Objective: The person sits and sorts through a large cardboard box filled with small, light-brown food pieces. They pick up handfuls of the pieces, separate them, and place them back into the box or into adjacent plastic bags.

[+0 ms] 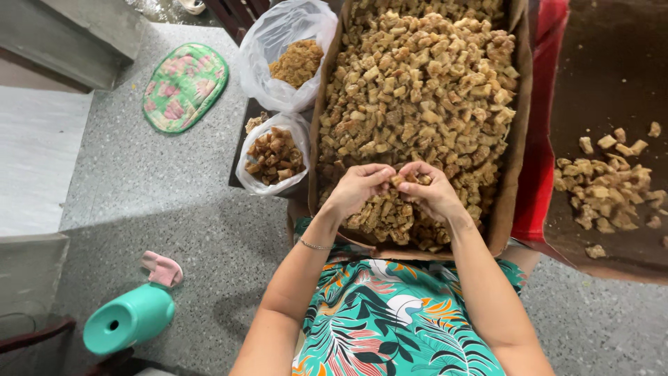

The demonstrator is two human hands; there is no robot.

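Grey speckled flooring (174, 209) runs under everything. At centre, a long cardboard box (518, 139) is heaped with small golden-brown fried cubes (417, 90). Over its near end the left hand (358, 189) and right hand (431, 195) meet, fingertips pinched together on one brown piece (400, 179). Left of the box sit two clear plastic bags (275, 150), the far one larger, both holding darker pieces. Far left lies a green-and-pink padded mat (184, 87); near left, a teal container (129, 317). Right, a brown-lined tray (612, 69) holds scattered cubes.
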